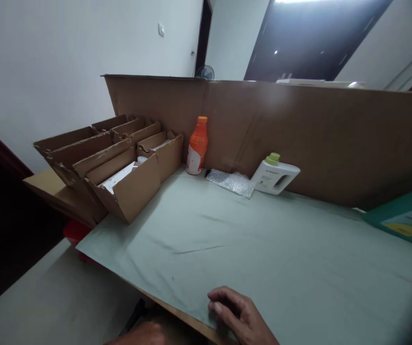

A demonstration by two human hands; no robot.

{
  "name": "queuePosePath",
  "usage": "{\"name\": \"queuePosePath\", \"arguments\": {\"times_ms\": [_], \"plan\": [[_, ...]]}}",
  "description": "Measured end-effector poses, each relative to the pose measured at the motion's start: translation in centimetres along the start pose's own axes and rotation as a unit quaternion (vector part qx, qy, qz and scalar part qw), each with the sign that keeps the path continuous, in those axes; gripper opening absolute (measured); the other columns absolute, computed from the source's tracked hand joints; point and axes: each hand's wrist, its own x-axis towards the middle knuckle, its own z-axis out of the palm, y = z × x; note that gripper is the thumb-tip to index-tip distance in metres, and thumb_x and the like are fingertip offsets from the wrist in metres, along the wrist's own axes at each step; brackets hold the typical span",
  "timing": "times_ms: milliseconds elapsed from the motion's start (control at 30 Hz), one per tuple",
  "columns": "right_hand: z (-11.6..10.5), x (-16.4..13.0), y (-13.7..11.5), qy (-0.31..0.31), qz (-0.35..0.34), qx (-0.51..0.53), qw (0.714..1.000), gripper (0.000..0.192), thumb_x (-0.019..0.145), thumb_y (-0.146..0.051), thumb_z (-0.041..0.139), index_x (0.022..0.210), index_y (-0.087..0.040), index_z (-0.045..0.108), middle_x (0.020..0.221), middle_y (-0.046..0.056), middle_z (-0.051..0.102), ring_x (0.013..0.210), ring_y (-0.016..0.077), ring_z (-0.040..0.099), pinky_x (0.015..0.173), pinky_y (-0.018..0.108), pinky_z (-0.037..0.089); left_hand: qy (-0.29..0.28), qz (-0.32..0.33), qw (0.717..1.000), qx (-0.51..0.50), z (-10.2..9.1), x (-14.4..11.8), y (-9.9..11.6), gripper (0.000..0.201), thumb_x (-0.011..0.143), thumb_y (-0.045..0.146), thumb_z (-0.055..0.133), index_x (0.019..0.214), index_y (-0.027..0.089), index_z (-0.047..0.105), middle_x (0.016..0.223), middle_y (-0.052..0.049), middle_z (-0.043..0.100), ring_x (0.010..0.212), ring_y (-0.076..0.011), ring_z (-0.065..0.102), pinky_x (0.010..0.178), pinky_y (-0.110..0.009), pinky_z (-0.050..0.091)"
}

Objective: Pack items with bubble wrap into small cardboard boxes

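right, wide view of the desk (263,249) under its pale green paper cover, and the tall cardboard screen (299,129) runs along the whole far edge. over at the far left corner sits a row of open cardboard boxes (120,163), leaning and hanging partly past the left edge, with white papers inside the nearest one. a green packet (403,220) pokes in at the right edge. against the screen there's the white detergent bottle (275,177) with a green cap, lying tilted, then the orange bottle (197,146) standing upright just beside the boxes, and a bubble wrap sheet (232,182) flat between the two bottles.

one hand (240,316), which looks like the right, rests on the near edge, fingers curled loosely on the paper, gripping nothing. the left hand can't be made out for sure; only a blurred shape (144,333) shows below the edge.

risk-wise, i'd say the paper cover is loose and creased, so a dragging hand could slide it and nudge the upright orange bottle over. the leaning boxes could tip off the left edge if knocked.

room-wise, the middle of the desk is open, with plenty of space between the hand and the bottles.
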Motion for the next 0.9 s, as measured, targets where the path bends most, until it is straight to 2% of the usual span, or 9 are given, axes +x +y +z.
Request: {"name": "queuePosePath", "arguments": {"times_ms": [133,233,300,433,500,567,700,800,900], "plan": [[-0.4,1.0,0.9,0.003,-0.008,-0.055,0.998,0.044,0.089,-0.061,0.055,0.098,-0.021,0.071,0.091,0.006,0.068,0.086,0.023,0.06,0.075,0.032,0.046,0.046,-0.011,0.998,-0.03,-3.7,-2.3,2.3,0.041,0.093,0.056,0.053,0.122,0.033,0.07,0.113,-0.003,0.075,0.101,-0.0228,0.069,0.087,-0.031,0.055],[-1.1,2.1,1.0,0.003,-0.002,-0.034,0.999,0.044,0.088,-0.061,0.057,0.097,-0.019,0.07,0.087,0.006,0.067,0.078,0.0202,0.059,0.069,0.031,0.046,0.141,-0.03,0.988,-0.054,-6.8,-2.2,4.9,0.044,0.092,0.051,0.055,0.129,0.029,0.066,0.121,-0.006,0.072,0.107,-0.0228,0.067,0.087,-0.03,0.055],[-1.6,3.0,0.8,-0.002,-0.004,-0.002,1.0,0.045,0.086,-0.061,0.06,0.095,-0.018,0.07,0.083,0.005,0.066,0.072,0.0177,0.058,0.067,0.031,0.046,0.206,-0.01,0.978,-0.026,-9.5,-1.7,7.1,0.04,0.091,0.047,0.056,0.122,0.026,0.071,0.116,-0.007,0.074,0.107,-0.0229,0.068,0.088,-0.03,0.055],[-2.7,5.4,0.5,0.012,0.004,0.085,0.996,0.053,0.076,-0.068,0.067,0.092,-0.017,0.069,0.081,0.005,0.068,0.064,0.0144,0.058,0.059,0.028,0.046,0.326,0.045,0.941,0.078,-17.1,-0.9,10.2,0.037,0.09,0.046,0.056,0.111,0.021,0.075,0.106,-0.006,0.077,0.098,-0.021,0.07,0.088,-0.028,0.054],[-3.2,6.5,0.8,0.031,0.022,0.127,0.991,0.059,0.069,-0.071,0.072,0.092,-0.017,0.068,0.082,0.005,0.068,0.061,0.0139,0.058,0.05,0.026,0.044,0.399,0.014,0.907,0.135,-21.7,-0.3,10.7,0.041,0.087,0.047,0.056,0.11,0.018,0.075,0.104,-0.006,0.077,0.095,-0.0217,0.07,0.082,-0.027,0.054],[-3.6,7.1,1.4,0.048,0.032,0.158,0.986,0.061,0.065,-0.071,0.075,0.093,-0.017,0.068,0.083,0.005,0.068,0.058,0.0136,0.058,0.045,0.025,0.043,0.439,-0.049,0.872,0.211,-26.0,0.5,10.5,0.041,0.083,0.044,0.057,0.107,0.017,0.076,0.099,-0.005,0.078,0.09,-0.0227,0.07,0.08,-0.028,0.053],[-3.8,7.1,2.7,0.07,0.015,0.2,0.977,0.059,0.069,-0.069,0.076,0.096,-0.017,0.069,0.082,0.005,0.07,0.056,0.0119,0.058,0.05,0.026,0.048,0.419,-0.157,0.835,0.322,-32.4,3.0,8.5,0.036,0.083,0.035,0.051,0.103,0.019,0.076,0.099,-0.005,0.078,0.091,-0.0236,0.071,0.079,-0.027,0.051],[-3.6,6.7,3.4,0.072,0.003,0.203,0.977,0.059,0.07,-0.07,0.075,0.097,-0.017,0.07,0.081,0.006,0.07,0.059,0.0119,0.058,0.052,0.026,0.048,0.392,-0.208,0.817,0.367,-34.9,5.2,6.8,0.036,0.082,0.029,0.055,0.109,0.015,0.075,0.105,-0.009,0.078,0.098,-0.0254,0.07,0.082,-0.028,0.05],[-3.3,6.6,3.5,0.065,-0.004,0.201,0.977,0.06,0.072,-0.071,0.074,0.097,-0.017,0.07,0.083,0.007,0.071,0.059,0.0115,0.058,0.051,0.025,0.047,0.373,-0.203,0.825,0.374,-36.3,6.7,5.6,0.042,0.083,0.031,0.06,0.117,0.009,0.072,0.109,-0.013,0.076,0.101,-0.0265,0.068,0.086,-0.03,0.049]]}}
